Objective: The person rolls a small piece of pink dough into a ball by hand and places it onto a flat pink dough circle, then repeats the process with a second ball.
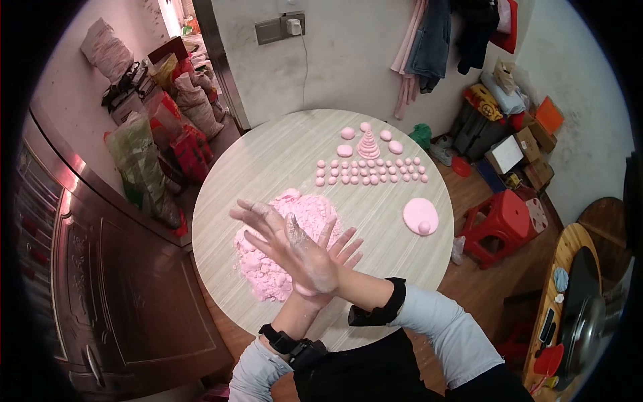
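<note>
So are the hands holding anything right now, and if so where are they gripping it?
Nothing is held. The left hand and right hand are crossed, pressed palm to palm with fingers spread, above the pink powder pile on the round table.

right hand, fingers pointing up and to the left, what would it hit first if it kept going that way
Most likely the pink powder pile: the right hand already hovers over it, crossed on the left hand. Height above the pile is unclear, so it might pass over toward the round table edge.

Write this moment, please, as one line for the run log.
hands: left hand and right hand crossed, pressed together, fingers spread, powder-dusted | holding: nothing | below: pink powder heap on round table | beyond: small pink balls, flat pink disc
</note>
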Tool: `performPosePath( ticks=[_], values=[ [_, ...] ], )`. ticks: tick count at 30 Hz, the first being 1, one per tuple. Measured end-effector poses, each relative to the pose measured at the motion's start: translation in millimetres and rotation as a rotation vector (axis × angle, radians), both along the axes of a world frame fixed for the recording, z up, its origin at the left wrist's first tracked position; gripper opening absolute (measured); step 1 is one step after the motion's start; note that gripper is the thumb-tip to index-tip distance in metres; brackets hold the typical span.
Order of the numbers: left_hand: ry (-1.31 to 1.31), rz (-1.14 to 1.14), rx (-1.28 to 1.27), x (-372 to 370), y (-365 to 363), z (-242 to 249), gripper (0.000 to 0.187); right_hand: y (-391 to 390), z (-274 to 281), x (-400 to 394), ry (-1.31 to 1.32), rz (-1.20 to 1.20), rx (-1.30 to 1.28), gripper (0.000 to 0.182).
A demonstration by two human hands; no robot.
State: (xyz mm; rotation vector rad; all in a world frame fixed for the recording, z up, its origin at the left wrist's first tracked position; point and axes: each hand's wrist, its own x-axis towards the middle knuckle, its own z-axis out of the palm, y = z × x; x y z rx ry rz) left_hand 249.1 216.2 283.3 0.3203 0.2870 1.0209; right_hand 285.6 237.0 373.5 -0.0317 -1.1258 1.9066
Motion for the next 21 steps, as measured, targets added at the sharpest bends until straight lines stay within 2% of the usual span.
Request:
performPosePath(
  ticks=[2, 4, 6, 7, 8, 9, 10, 11, 12, 14, 15, 16, 18, 19, 21],
  values=[
    [0.007, -0.025, -0.015, -7, -5, 9, 0.073, 14, -15, 11, -0.086, -0.232, 0.247, 0.066],
    [-0.161, -0.006, 0.009, -14, -6, 19, 0.068, 9, -16, 14, -0.12, -0.297, 0.233, 0.066],
    [-0.15, 0.03, -0.021, -12, -1, 10, 0.073, -6, -16, 12, -0.154, -0.272, 0.218, 0.083],
    [-0.199, 0.018, 0.019, -9, 3, -3, 0.073, -11, -15, 8, -0.051, -0.268, 0.259, 0.072],
    [-0.245, 0.005, 0.06, -6, 5, -3, 0.073, -13, -11, 6, -0.053, -0.268, 0.257, 0.072],
    [-0.035, 0.003, 0.083, -1, 4, 0, 0.075, -13, -6, 6, -0.118, -0.293, 0.336, 0.074],
    [-0.033, -0.003, 0.084, -1, 2, 4, 0.075, -12, -3, 6, -0.182, -0.322, 0.417, 0.075],
    [-0.179, 0.013, 0.016, -2, 1, 8, 0.074, -9, -5, 6, -0.215, -0.423, 0.449, 0.072],
    [-0.326, 0.03, -0.051, -3, -1, 14, 0.073, -6, -8, 10, -0.215, -0.428, 0.452, 0.072],
    [-0.314, 0.077, -0.015, -8, -4, 23, 0.071, 1, -10, 20, -0.063, -0.189, 0.111, 0.067],
    [-0.367, 0.089, -0.036, -11, -3, 21, 0.069, -2, -9, 24, 0.042, -0.148, 0.011, 0.061],
    [-0.419, 0.103, -0.059, -15, -4, 19, 0.067, 0, -10, 33, 0.041, -0.139, 0.006, 0.061],
    [-0.465, 0.122, -0.082, -21, -5, 19, 0.066, 7, -12, 59, -0.249, -0.022, 0.072, 0.055],
    [-0.402, 0.105, -0.057, -23, -3, 22, 0.066, 4, -10, 68, -0.247, -0.019, 0.073, 0.055],
    [-0.197, 0.097, -0.027, -22, -6, 32, 0.069, -6, -2, 83, -0.865, -0.37, 0.489, 0.032]
  ],
)
